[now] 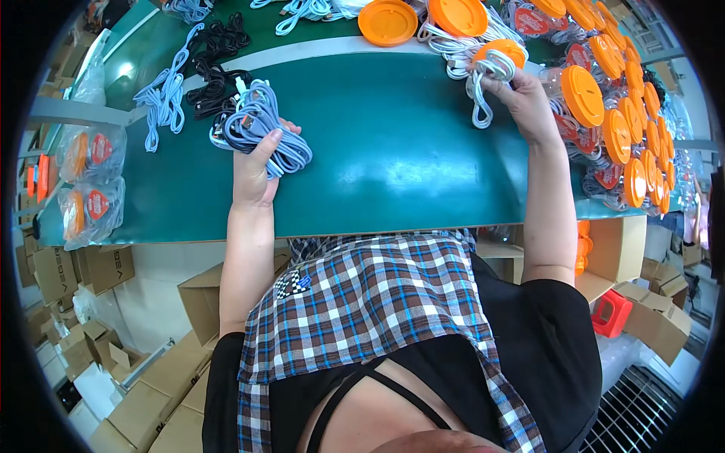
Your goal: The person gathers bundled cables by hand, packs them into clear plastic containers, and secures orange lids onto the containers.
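Observation:
My left hand [260, 162] is closed round a thick bunch of coiled grey-blue cables [264, 132], with white and dark connectors showing at its upper left. On the right, my right hand [521, 102] pinches a coiled white cable [483, 90], whose loop hangs down over the green table [377, 151]. Just behind that hand are more white cables [453, 49] and an orange lid [502, 51]. Black coiled cables [215, 83] and a light blue cable bundle [162, 102] lie to the left of my left hand.
Clear containers with orange lids [581, 96] crowd the right side. Two orange lids, one of them [387, 23] near the middle, lie at the back. Bagged containers [94, 181] hang at the left edge. Cardboard boxes [158, 385] stand below the table.

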A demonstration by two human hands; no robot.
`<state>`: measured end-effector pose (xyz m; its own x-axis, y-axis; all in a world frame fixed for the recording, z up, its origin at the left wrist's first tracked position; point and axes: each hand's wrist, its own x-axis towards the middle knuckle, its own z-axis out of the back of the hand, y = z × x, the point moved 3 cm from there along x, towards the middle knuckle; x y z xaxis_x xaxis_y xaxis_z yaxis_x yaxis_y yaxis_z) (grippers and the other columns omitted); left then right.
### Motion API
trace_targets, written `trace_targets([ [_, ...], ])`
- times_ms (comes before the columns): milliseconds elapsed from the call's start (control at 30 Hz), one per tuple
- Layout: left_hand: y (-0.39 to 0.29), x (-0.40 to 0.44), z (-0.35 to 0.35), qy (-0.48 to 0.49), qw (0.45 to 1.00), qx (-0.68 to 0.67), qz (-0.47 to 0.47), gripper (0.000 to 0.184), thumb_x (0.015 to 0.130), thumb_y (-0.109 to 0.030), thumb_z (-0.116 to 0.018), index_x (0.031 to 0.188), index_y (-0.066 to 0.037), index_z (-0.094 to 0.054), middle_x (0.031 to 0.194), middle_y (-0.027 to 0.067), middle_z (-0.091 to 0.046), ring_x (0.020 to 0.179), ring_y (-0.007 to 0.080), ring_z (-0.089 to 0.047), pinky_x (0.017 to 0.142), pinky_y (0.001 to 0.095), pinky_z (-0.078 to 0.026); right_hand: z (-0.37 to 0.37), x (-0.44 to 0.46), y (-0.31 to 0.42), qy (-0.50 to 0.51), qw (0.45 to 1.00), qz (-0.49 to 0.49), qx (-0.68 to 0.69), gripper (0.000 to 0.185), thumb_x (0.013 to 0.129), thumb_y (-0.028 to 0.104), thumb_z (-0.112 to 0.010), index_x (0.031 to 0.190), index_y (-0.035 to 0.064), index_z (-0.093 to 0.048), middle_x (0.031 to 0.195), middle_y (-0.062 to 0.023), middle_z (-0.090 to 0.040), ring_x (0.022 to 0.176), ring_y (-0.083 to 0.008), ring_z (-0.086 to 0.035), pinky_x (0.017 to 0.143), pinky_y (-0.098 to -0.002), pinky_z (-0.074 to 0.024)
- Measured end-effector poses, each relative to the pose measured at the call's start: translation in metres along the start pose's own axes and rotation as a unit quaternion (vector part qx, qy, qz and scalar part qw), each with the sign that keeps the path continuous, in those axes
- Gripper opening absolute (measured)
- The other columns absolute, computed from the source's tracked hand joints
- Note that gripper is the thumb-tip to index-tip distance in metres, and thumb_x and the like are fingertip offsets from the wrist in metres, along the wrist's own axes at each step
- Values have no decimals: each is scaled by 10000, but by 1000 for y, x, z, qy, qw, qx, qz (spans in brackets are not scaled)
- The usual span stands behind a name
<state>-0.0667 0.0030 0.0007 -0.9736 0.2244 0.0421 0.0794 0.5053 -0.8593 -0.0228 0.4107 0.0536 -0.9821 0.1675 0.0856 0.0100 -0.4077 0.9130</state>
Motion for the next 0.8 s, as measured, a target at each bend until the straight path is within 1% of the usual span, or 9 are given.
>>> trace_targets([
  [33,0,0,0,0,1000,6,-2,433,859,-9,-669,1271,-12,-536,976,141,-680,943,265,-693,833,345,-550,0,-7,-6,-5,991,-112,75,243,846,92,-753,1085,57,-728,1118,-76,-640,950,-202,-638,775,-285,-517],
  [233,0,-1,3,-5,1000,21,1,438,861,-20,-666,1277,-15,-532,978,139,-680,948,266,-692,839,345,-546,-7,-29,7,-80,979,-168,88,204,871,47,-721,1073,65,-741,1150,-64,-611,1005,-206,-632,834,-273,-534],
  [300,-1,-1,2,-5,1000,17,-8,417,861,-26,-670,1259,-7,-545,974,143,-683,938,267,-694,833,342,-548,-3,-33,17,28,987,1,-159,229,863,49,-720,1090,75,-728,1176,-68,-604,1018,-217,-628,854,-285,-536],
  [367,-1,-1,0,-5,1000,13,-15,398,860,-33,-675,1240,1,-559,969,146,-686,928,269,-697,827,340,-549,-6,-42,24,130,896,168,-391,254,855,50,-719,1107,84,-716,1202,-71,-598,1031,-227,-625,873,-297,-537],
  [400,0,0,-1,-6,1000,14,-17,398,860,-33,-675,1240,1,-559,969,146,-686,928,269,-697,827,340,-549,-6,-45,24,130,896,170,-390,254,855,50,-719,1107,84,-716,1202,-71,-598,1031,-227,-625,873,-297,-537],
  [533,3,-2,6,-16,1000,16,19,357,860,-52,-685,1195,25,-587,958,154,-698,906,271,-703,821,342,-554,-26,-53,26,174,820,279,-468,282,838,21,-694,1113,80,-665,1251,-79,-583,1079,-248,-614,900,-323,-527],
  [567,2,-1,6,-9,1000,14,20,354,859,-59,-689,1187,34,-593,959,159,-703,904,269,-705,819,341,-558,-33,-52,26,179,819,290,-461,282,838,21,-694,1113,80,-665,1251,-79,-583,1079,-248,-614,900,-323,-527],
  [667,-2,-2,5,0,1000,3,24,366,851,-64,-698,1186,44,-598,963,165,-710,906,264,-706,815,341,-563,-41,-48,29,95,785,371,-487,275,829,21,-676,1097,79,-655,1270,-80,-601,1122,-251,-602,913,-319,-507],
  [800,-6,-14,-9,32,999,16,10,393,837,-58,-710,1203,35,-600,983,160,-713,912,260,-708,818,343,-567,-79,-40,56,101,842,391,-357,210,871,91,-657,1076,48,-641,1157,-113,-677,1028,-293,-654,864,-343,-531],
])
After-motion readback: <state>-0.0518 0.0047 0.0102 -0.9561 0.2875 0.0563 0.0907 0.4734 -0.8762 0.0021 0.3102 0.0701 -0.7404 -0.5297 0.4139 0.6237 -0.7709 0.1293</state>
